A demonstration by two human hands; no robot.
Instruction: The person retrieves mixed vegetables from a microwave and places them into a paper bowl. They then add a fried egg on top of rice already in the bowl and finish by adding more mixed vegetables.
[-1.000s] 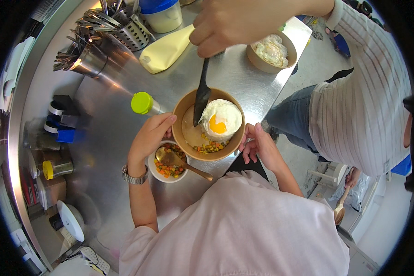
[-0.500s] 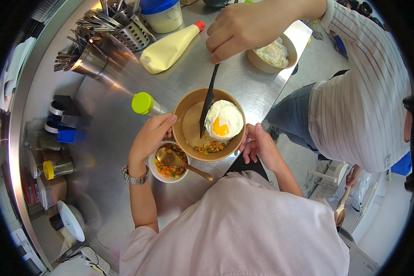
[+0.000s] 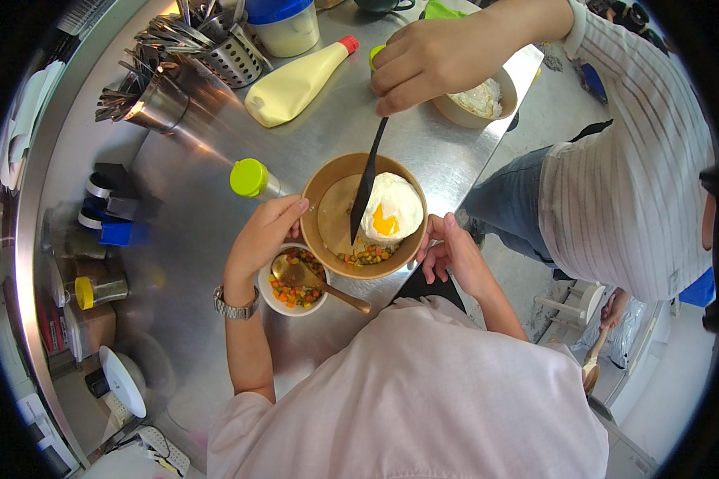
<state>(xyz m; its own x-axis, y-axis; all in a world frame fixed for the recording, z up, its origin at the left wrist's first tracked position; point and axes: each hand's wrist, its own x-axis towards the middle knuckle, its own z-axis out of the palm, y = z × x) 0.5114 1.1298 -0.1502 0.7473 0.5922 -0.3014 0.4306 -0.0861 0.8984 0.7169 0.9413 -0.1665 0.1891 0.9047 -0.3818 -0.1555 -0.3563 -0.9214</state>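
A brown paper bowl [image 3: 321, 247] holds a fried egg [image 3: 398, 209] with a runny yolk above diced vegetables [image 3: 367, 255]. My left hand [image 3: 270, 227] grips its left rim, thumb on top. Against the bowl's right side rests my right hand [image 3: 454, 254], fingers curled loosely and thumb raised; it helps hold the bowl. Partly under the bowl stands a white cup [image 3: 289, 310] of diced vegetables with a gold spoon [image 3: 339, 295] in it. A co-worker's hand [image 3: 427, 64] reaches in from the upper right, holding a black knife-shaped utensil [image 3: 366, 188] beside the egg.
On the steel table stand a green-lidded shaker [image 3: 249, 178], a yellow squeeze bottle [image 3: 295, 89], a blue-lidded tub [image 3: 284, 36] and cutlery holders [image 3: 156, 104]. Another bowl [image 3: 467, 120] with egg sits near the right edge. The co-worker [image 3: 615, 184] stands at the right.
The co-worker's hand has shifted slightly right, and the black utensil has moved with it, its tip still in the bowl beside the egg. My hands and the bowl have barely moved.
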